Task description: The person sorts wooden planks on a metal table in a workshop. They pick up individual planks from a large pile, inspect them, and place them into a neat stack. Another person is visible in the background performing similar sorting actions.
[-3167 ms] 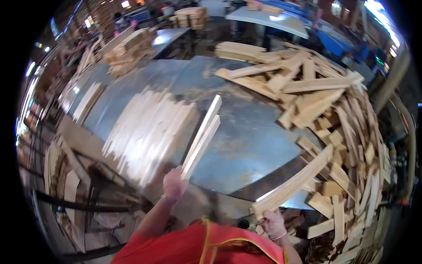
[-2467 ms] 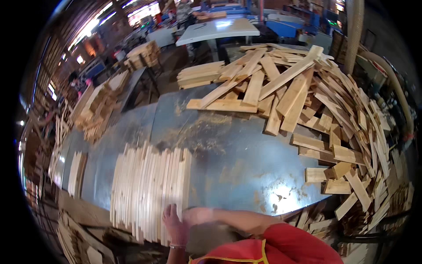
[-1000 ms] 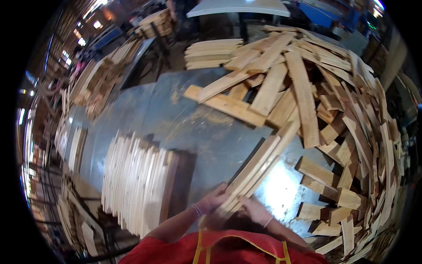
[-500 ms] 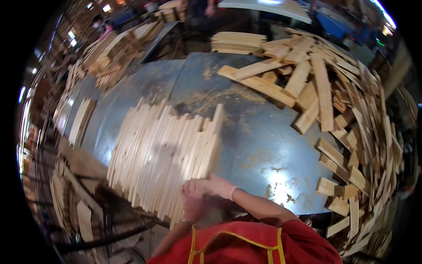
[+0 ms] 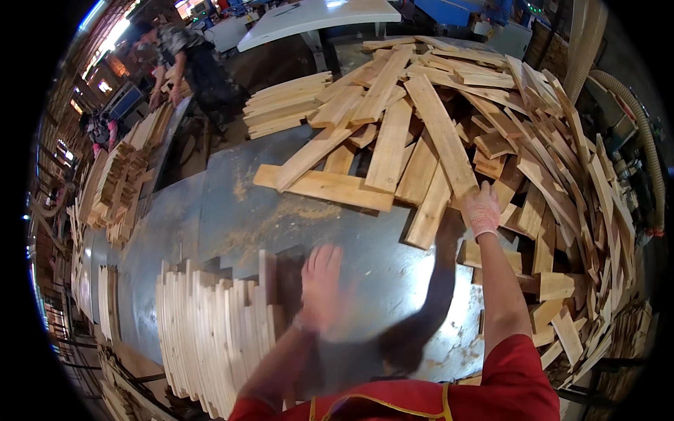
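Note:
My right hand (image 5: 482, 210), in a pinkish work glove, reaches to the near end of a long wooden board (image 5: 439, 133). Its fingers close round that end, and the board's far end still rests on the heap. My left hand (image 5: 323, 284) hovers blurred over the metal table (image 5: 232, 189), fingers stretched out and holding nothing. Just left of it stands a row of narrow boards (image 5: 210, 330) set on edge side by side, their far ends uneven.
A jumbled heap of boards (image 5: 390, 144) covers the table's right side. Behind lies a neat board stack (image 5: 288, 102). More boards (image 5: 116, 186) are piled at far left, where a co-worker (image 5: 193, 67) stands. A small board bundle (image 5: 108, 302) sits at the left edge.
My hands have parted from the near right corner of the board row. The right has gone far right to the heap and onto a board; the left has lifted away. My view has swung right.

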### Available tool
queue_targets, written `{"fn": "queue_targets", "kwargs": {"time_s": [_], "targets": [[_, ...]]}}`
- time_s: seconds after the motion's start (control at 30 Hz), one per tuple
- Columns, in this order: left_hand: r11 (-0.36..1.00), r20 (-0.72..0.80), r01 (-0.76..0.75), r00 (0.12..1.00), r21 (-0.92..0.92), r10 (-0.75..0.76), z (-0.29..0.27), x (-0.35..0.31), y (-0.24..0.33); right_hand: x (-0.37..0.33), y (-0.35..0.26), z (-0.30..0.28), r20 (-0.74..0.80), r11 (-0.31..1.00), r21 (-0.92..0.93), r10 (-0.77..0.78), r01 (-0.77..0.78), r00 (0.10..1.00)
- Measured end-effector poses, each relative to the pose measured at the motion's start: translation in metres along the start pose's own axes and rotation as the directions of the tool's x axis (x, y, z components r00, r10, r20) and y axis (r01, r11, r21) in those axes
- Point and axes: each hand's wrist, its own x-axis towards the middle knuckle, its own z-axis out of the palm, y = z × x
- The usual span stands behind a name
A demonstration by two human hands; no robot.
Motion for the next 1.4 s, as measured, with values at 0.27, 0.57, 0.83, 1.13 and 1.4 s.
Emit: {"fn": "queue_targets", "kwargs": {"time_s": [0.27, 0.57, 0.83, 1.13, 1.4], "targets": [[0.891, 0.276, 0.349, 0.922, -0.290, -0.272, 0.085, 0.287, -0.033, 0.051, 0.015, 0.011, 0.358, 0.938, 0.320, -0.252, 0.136, 0.899], [0.744, 0.467, 0.401, 0.874, -0.534, -0.136, 0.137, 0.321, -0.051, 0.062, -0.015, -0.012, 0.330, 0.981, 0.179, -0.135, 0.078, 0.934], [0.311, 0.657, 0.625, 0.754, -0.716, -0.005, 0.145, 0.207, 0.010, 0.014, 0.023, 0.009, 0.637, 0.653, 0.645, -0.173, -0.396, 0.751], [-0.094, 0.821, 0.827, 0.562, -0.554, 0.102, 0.071, 0.063, 0.048, -0.145, 0.039, -0.019, 0.572, 0.791, 0.553, -0.132, -0.262, 0.809], [0.571, 0.842, 0.712, 0.535, -0.408, -0.066, 0.033, -0.201, 0.010, -0.357, 0.061, -0.045, 0.781, 0.313, 0.560, 0.111, -0.767, 0.615]]}}
